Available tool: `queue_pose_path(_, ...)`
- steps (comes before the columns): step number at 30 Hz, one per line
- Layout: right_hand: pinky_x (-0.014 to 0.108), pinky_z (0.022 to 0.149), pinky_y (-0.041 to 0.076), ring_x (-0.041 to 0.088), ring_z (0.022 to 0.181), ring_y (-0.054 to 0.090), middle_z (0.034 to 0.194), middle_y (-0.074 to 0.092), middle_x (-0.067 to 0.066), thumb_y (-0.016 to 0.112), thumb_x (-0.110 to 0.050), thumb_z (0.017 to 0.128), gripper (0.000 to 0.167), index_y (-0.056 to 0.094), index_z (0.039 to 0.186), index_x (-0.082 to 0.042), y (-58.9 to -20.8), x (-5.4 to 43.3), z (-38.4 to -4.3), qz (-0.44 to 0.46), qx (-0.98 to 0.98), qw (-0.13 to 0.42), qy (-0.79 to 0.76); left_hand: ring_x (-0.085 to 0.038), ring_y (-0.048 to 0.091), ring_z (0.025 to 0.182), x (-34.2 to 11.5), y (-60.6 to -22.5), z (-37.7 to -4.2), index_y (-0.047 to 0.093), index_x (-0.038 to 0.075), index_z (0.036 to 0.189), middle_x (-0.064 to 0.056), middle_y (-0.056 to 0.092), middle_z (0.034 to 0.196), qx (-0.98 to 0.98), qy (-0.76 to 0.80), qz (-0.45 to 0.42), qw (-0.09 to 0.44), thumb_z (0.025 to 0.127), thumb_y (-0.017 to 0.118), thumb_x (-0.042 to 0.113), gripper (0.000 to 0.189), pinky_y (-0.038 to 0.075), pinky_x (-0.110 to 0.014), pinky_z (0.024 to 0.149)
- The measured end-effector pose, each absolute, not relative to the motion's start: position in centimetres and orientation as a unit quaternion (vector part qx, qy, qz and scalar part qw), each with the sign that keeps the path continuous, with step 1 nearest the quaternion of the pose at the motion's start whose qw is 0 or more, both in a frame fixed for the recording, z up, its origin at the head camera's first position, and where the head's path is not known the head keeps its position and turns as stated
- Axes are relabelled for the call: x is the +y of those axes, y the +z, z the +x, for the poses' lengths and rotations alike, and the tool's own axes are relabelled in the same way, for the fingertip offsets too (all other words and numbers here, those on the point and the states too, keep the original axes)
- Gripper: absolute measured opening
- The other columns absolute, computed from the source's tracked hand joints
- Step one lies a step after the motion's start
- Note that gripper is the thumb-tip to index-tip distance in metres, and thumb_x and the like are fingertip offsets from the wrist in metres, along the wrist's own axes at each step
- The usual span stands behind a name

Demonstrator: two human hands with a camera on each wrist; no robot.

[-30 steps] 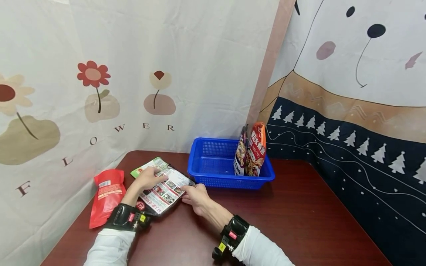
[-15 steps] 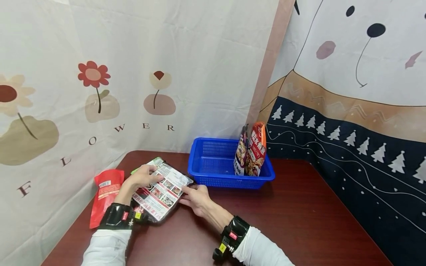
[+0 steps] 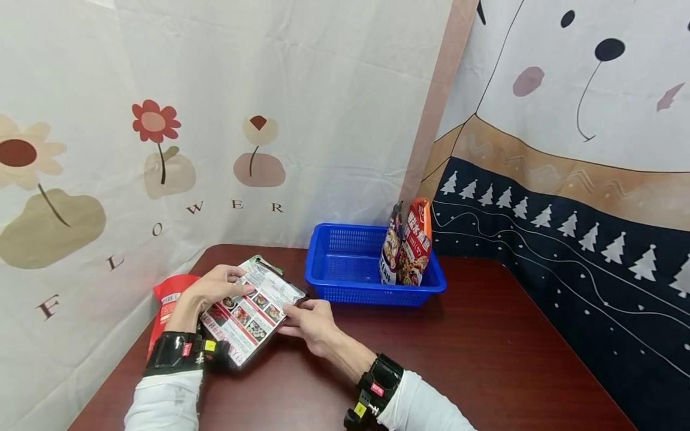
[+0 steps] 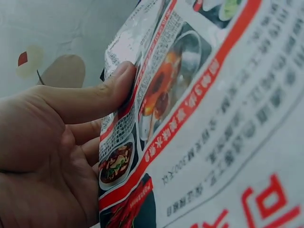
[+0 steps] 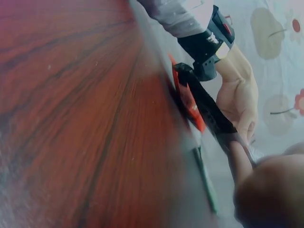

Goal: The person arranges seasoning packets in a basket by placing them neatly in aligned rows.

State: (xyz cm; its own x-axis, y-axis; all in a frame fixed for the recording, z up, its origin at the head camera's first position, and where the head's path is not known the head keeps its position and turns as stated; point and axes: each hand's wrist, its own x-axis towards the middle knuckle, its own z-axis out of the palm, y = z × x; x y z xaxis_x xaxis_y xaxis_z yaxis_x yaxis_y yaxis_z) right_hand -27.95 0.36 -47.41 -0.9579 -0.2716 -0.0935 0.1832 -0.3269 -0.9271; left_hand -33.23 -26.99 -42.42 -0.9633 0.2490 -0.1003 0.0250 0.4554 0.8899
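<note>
A flat food pouch (image 3: 253,314), dark with a white, red-striped panel of dish photos and Chinese print, is held tilted between both hands. My left hand (image 3: 212,290) grips its left edge, thumb on the printed face and fingers behind, as the left wrist view shows. At the right edge my right hand (image 3: 312,326) pinches it, thumb on top and fingers underneath. In the right wrist view, the pouch (image 5: 211,111) appears edge-on, raised off the table. Under its far end lies a green-edged packet (image 3: 275,268), mostly covered.
A red pouch (image 3: 167,302) lies at the table's left edge, partly behind my left arm. At the back stands a blue plastic basket (image 3: 372,294). Inside its right end, a dark snack bag (image 3: 389,251) and a red-orange bag (image 3: 416,239) stand upright. Fabric walls border the brown table (image 3: 458,347).
The printed pouch has shifted left and towards me, lifted off the green-edged packet. Both hands moved with it, the left one further, now covering more of the red pouch.
</note>
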Motion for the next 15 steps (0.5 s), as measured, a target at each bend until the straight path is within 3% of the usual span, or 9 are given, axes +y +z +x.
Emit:
queue_pose_path(9,0.042,0.082,0.073,0.023,0.085,0.084,0.113,0.083,0.031,0.076,0.001,0.101,0.03,0.072,0.127,0.015,-45.7,1.4,-27.6,-0.068,0.583,0.077,-0.806,-0.018,0.08,0.085,-25.6,-40.8,-33.1,0.061,-0.009,0.146,-0.013,0.083,0.112,0.831,0.538,0.119,0.068,0.104,0.082,0.016,0.054,0.069,-0.035,0.075)
queue_pose_path(15,0.043,0.082,0.073,0.02,0.084,0.083,0.115,0.081,0.035,0.075,0.001,0.103,0.03,0.071,0.127,0.019,-43.9,3.6,-27.8,-0.113,0.605,0.038,-0.787,-0.015,0.079,0.082,-23.4,-39.6,-32.8,0.067,-0.005,0.145,-0.014,0.084,0.109,0.832,0.54,0.124,0.007,0.103,0.084,0.018,0.05,0.068,-0.033,0.073)
